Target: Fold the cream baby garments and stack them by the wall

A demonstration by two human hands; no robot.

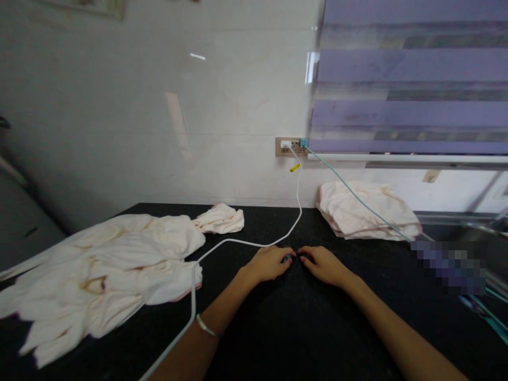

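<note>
My left hand (273,262) rests on the black countertop (301,328), its fingers loosely bent and the thumb apart from them. Opposite it, my right hand (323,263) rests in much the same way, fingertips close to those of the left. I see nothing held in either hand, though the small gap under the left fingers is dark. Left of my left hand lies a spread, rumpled cream garment (115,259) with pink edging. Beyond my right hand sits a folded cream cloth (361,209), also pink-edged, against the wall.
A white cable (228,241) runs from the wall socket (294,150) across the counter, passing by my left forearm. A teal cable (349,188) crosses to a blurred-out patch at the right. Another crumpled cream piece (222,218) lies at the back. A purple striped blind (408,74) hangs above.
</note>
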